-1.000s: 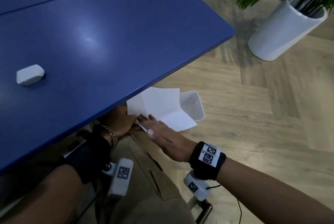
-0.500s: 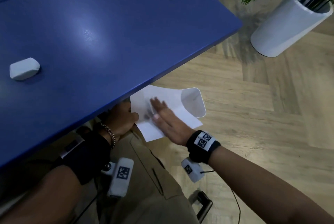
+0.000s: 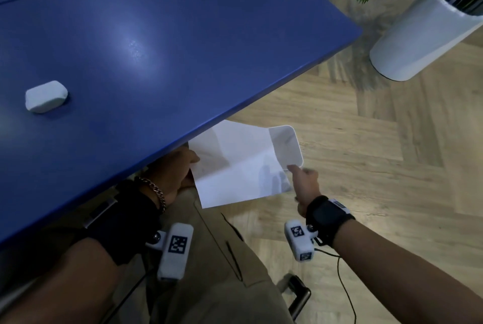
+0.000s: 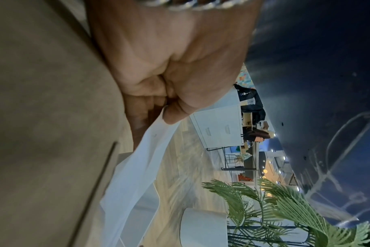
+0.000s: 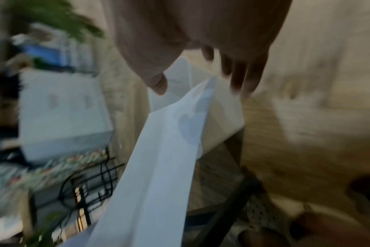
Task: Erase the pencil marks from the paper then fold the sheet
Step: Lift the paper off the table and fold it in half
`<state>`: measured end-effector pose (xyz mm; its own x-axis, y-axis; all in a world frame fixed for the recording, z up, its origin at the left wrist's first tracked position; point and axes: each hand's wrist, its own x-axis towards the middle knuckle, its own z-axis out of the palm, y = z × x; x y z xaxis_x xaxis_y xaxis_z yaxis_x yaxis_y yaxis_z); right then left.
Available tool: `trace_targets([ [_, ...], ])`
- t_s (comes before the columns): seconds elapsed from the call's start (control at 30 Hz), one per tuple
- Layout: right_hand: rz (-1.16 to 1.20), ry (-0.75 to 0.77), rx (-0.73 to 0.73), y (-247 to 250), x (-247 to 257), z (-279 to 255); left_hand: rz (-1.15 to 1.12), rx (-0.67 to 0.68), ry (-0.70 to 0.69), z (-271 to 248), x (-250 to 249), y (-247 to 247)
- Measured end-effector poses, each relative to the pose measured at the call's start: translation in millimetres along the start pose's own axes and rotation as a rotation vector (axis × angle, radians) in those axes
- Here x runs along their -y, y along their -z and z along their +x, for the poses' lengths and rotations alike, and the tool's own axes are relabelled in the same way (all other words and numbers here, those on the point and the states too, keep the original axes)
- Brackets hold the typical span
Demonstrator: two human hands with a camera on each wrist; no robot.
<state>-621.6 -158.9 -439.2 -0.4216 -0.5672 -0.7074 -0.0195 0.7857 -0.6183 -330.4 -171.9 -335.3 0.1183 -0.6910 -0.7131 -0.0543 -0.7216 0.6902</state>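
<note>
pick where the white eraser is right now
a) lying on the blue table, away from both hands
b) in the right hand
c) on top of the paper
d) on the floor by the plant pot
a: the eraser lies alone on the blue table, while the left hand and right hand hold the paper below the table edge.

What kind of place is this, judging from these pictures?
Probably an office or shared workspace, indoors. There is a blue desk with an eraser on it, a wooden floor, and a potted plant in a white pot. The left wrist view shows a white cabinet further back.
</note>
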Motion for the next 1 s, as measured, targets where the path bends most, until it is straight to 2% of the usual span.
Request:
trace_targets([
  [0.03,0.148,-0.183,0.132,1.8,-3.2,-7.6,-0.027,0.007,0.011,-1.6,-0.3,-0.6],
  [0.07,0.278,-0.305,0.255,2.4,-7.2,-13.4,-0.038,0.007,0.018,-3.2,-1.5,-1.4],
  [0.13,0.413,-0.364,0.365,-1.6,-17.2,-16.7,-0.055,-0.005,0.016,-6.5,-3.8,-2.6],
  [0.27,0.434,-0.273,0.244,-15.3,-30.9,-6.4,0.019,-0.028,-0.017,-8.9,-9.5,-6.2],
  [0.37,0.426,-0.23,0.264,-12.6,-31.8,-0.7,0.288,-0.057,-0.095,-5.7,-11.3,-7.5],
  [0.43,0.392,-0.239,0.261,-8.9,-33.7,3.0,0.419,-0.128,-0.163,-2.4,-8.9,-8.2],
  [0.5,0.413,-0.257,0.259,-8.0,-31.3,4.9,0.374,-0.118,-0.179,-3.9,-9.3,-10.9],
  [0.6,0.453,-0.248,0.25,-8.6,-25.2,13.3,0.264,-0.015,-0.124,-5.3,-11.0,-10.8],
  [0.73,0.37,-0.221,0.16,-10.5,-17.9,24.8,0.325,-0.043,-0.132,24.2,9.3,1.6],
  [0.9,0.457,-0.22,0.238,-8.8,-10.9,30.5,0.219,0.01,-0.095,-1.6,-12.3,-10.6],
  [1.0,0.476,-0.198,0.249,-6.8,-11.6,33.0,0.173,-0.001,-0.075,1.1,-10.6,-17.4],
])
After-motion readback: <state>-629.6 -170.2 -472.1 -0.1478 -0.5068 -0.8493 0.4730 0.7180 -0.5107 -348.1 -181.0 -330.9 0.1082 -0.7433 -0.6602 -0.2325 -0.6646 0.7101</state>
